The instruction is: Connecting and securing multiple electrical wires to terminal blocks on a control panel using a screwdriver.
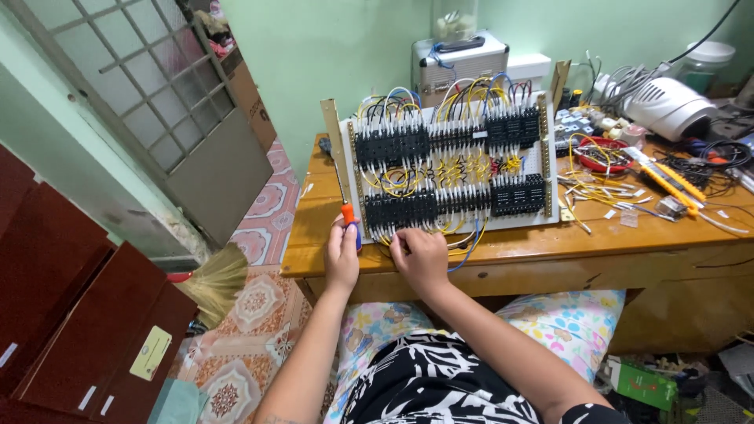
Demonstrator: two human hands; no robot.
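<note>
Left hand (342, 255) clenched on orange-handled screwdriver (346, 210) at white wiring panel (448, 161)'s lower-left corner; right hand (420, 255) pinched white wires (390, 233) along its bottom edge. Panel leaned on cluttered wooden table (518, 251), green wall (330, 55) behind, patterned floor tiles (251, 314) left.

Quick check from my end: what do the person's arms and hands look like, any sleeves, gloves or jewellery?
Both arms are bare up to the frame's edge: no sleeves over the forearms. The left hand and right hand wear no gloves, and no ring, watch or bracelet shows. A black-and-white patterned garment covers the lap below.
</note>
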